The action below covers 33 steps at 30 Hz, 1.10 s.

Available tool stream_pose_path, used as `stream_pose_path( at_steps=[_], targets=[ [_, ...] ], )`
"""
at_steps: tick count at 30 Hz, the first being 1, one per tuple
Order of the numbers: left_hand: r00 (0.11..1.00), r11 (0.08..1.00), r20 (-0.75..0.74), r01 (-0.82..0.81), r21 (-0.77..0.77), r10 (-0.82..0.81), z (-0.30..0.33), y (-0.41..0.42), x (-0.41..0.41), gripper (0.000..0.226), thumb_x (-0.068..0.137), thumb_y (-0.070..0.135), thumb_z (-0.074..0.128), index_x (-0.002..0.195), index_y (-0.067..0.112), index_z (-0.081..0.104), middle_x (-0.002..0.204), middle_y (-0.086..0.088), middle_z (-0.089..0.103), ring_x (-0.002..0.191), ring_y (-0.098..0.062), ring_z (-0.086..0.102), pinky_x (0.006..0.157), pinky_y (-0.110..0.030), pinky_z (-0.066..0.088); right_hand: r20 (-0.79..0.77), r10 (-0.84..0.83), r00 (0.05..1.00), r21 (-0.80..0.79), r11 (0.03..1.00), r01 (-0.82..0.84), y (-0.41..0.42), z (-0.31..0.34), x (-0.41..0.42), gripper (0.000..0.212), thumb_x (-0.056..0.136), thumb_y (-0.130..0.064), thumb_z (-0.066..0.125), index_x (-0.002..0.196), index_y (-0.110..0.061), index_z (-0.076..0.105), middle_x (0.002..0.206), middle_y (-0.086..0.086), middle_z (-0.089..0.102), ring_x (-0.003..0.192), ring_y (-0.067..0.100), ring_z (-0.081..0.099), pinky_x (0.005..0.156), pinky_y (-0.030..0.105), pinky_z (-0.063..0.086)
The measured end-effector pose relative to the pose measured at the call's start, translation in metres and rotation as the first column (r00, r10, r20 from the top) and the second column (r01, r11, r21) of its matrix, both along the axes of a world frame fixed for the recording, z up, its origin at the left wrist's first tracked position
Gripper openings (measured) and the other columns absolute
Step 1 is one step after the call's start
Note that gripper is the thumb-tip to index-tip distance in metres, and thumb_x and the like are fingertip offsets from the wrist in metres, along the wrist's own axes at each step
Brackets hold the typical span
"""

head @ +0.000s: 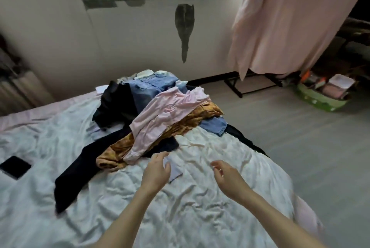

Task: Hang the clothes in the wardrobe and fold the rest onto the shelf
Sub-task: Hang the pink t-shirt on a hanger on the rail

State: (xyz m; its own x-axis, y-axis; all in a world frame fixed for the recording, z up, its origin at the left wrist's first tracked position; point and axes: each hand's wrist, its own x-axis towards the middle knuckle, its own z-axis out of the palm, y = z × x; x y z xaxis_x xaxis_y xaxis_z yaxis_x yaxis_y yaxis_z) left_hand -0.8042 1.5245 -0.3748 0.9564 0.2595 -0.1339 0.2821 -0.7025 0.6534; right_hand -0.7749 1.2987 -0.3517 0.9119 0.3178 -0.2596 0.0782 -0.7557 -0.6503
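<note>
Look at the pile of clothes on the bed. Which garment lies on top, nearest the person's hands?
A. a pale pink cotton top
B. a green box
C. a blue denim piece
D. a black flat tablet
A: the pale pink cotton top is draped over the mustard-yellow patterned garment, its lower end just beyond the empty left hand and right hand.

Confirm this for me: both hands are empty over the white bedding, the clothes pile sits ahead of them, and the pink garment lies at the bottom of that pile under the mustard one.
One detail is wrong. In the head view the pink garment lies on top of the clothes pile, draped over the mustard garment, not under it. The rest stands: left hand and right hand hold nothing over the white bedding.
</note>
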Motion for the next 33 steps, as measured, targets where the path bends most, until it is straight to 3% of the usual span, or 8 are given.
stream_pose_path(
  at_steps=[5,12,17,20,24,29,31,33],
  targets=[
    [0.971,0.972,-0.075,-0.221,0.074,0.226,-0.06,0.058,0.029,0.045,0.093,0.013,0.046,0.138,0.009,0.04,0.141,-0.011,0.041,0.129,-0.027,0.039,0.104,-0.037,0.035,0.018,0.099,0.995,0.015,0.995,-0.099,0.066,-0.052,0.058,0.033,0.098,-0.018,0.038,0.129,-0.016,0.048,0.128,0.004,0.054,0.113,0.018,0.051,0.094,0.027,0.04],
    [0.916,0.94,-0.243,-0.274,0.202,0.32,-0.17,0.115,0.083,0.05,0.093,0.012,0.044,0.141,0.012,0.031,0.147,-0.011,0.028,0.131,-0.034,0.03,0.102,-0.042,0.034,0.094,0.209,0.973,0.072,0.974,-0.217,0.139,-0.144,0.128,0.04,0.096,-0.013,0.04,0.136,-0.013,0.042,0.135,0.004,0.047,0.124,0.017,0.043,0.102,0.025,0.033],
    [0.873,0.911,-0.31,-0.289,0.295,0.377,-0.239,0.155,0.135,0.072,0.094,0.025,0.047,0.15,0.025,0.001,0.158,-0.006,-0.003,0.143,-0.034,-0.002,0.111,-0.049,0.022,0.148,0.281,0.948,0.075,0.953,-0.294,0.156,-0.218,0.168,0.045,0.096,-0.014,0.041,0.14,-0.014,0.036,0.137,0.002,0.044,0.127,0.015,0.038,0.103,0.022,0.03],
    [0.817,0.857,-0.345,-0.313,0.409,0.463,-0.258,0.167,0.153,0.082,0.092,0.034,0.052,0.149,0.027,-0.007,0.154,-0.011,0.012,0.14,-0.035,0.009,0.106,-0.052,0.024,0.137,0.276,0.951,0.091,0.953,-0.29,0.155,-0.245,0.177,0.045,0.095,-0.012,0.041,0.14,-0.014,0.035,0.134,0.003,0.044,0.125,0.015,0.039,0.102,0.023,0.031],
    [0.861,0.794,-0.133,-0.379,0.475,0.49,-0.269,0.163,0.157,0.051,0.094,0.018,0.048,0.143,0.016,0.035,0.123,-0.019,0.049,0.116,-0.037,0.042,0.094,-0.047,0.033,0.06,0.26,0.964,0.104,0.958,-0.266,0.148,-0.265,0.181,0.044,0.096,-0.015,0.04,0.14,-0.016,0.035,0.135,0.001,0.042,0.123,0.014,0.041,0.1,0.022,0.032],
    [0.935,0.878,0.276,-0.316,0.36,0.224,-0.237,0.132,0.134,0.018,0.09,0.006,0.059,0.105,0.004,0.07,0.078,-0.015,0.053,0.077,-0.036,0.054,0.07,-0.046,0.042,-0.174,0.083,0.981,0.253,0.967,-0.036,0.158,-0.24,0.187,0.04,0.098,-0.025,0.038,0.138,-0.021,0.04,0.136,-0.003,0.045,0.114,0.009,0.048,0.1,0.029,0.039],
    [0.93,0.938,0.354,-0.204,0.281,0.096,-0.211,0.114,0.121,0.018,0.087,0.003,0.057,0.099,-0.001,0.07,0.075,-0.015,0.052,0.069,-0.035,0.055,0.06,-0.042,0.046,-0.416,-0.004,0.909,0.374,0.911,0.175,0.168,-0.216,0.188,0.039,0.098,-0.032,0.042,0.136,-0.022,0.041,0.134,0.001,0.048,0.112,0.013,0.051,0.095,0.032,0.044],
    [0.924,0.973,0.38,-0.058,0.224,-0.033,-0.187,0.092,0.107,0.026,0.088,0.011,0.049,0.098,-0.001,0.07,0.078,-0.016,0.055,0.069,-0.032,0.058,0.057,-0.039,0.05,-0.702,0.035,0.711,0.503,0.731,0.461,0.178,-0.192,0.187,0.036,0.096,-0.036,0.047,0.128,-0.019,0.046,0.131,0.006,0.052,0.113,0.022,0.056,0.09,0.04,0.049]
  ],
)
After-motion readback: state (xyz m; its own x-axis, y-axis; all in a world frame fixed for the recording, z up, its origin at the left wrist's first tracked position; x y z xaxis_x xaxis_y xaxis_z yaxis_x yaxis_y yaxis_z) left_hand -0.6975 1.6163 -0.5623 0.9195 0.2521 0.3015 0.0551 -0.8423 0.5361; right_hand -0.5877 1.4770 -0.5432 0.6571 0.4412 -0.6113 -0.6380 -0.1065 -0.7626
